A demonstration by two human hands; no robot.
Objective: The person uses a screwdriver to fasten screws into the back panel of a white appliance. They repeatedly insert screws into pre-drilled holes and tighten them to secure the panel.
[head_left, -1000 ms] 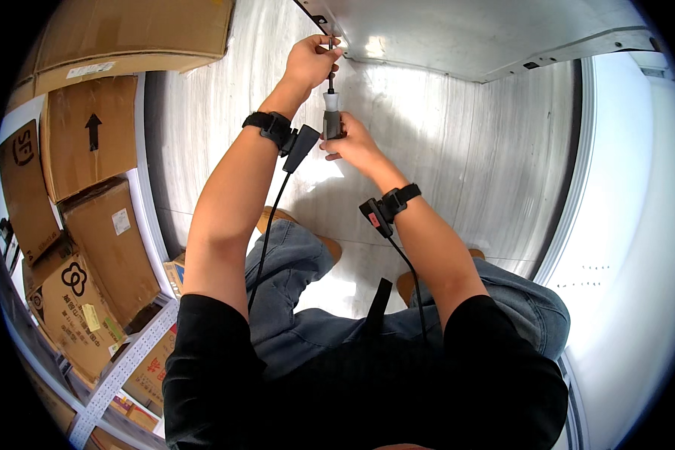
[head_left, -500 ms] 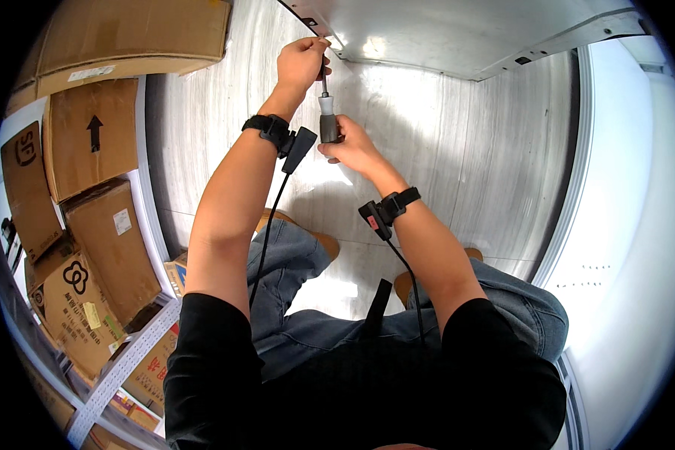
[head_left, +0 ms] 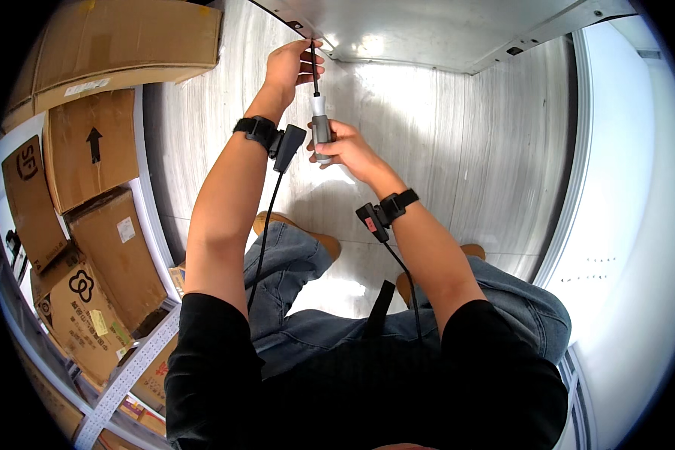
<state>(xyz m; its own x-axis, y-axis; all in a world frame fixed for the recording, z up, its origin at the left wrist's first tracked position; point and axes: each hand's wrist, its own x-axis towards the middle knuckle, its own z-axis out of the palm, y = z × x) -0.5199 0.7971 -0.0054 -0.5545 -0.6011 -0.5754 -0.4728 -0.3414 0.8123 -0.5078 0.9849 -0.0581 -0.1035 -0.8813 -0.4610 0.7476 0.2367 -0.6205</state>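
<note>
Pale, streaked wood-grain flooring (head_left: pixel 225 135) lay beneath the kneeling person's blue denim legs. Stacked brown corrugated cardboard boxes (head_left: pixel 90 150) sat shut on the left, contents unseen. Farther up, the right hand (head_left: pixel 349 150) was wrapped around the grey cylindrical handle of a black-shafted screwdriver (head_left: pixel 320 124). Beyond it, the left hand (head_left: pixel 289 67) pinched the thin shaft near its tip, against the smooth grey metal panel (head_left: pixel 442 30).
</note>
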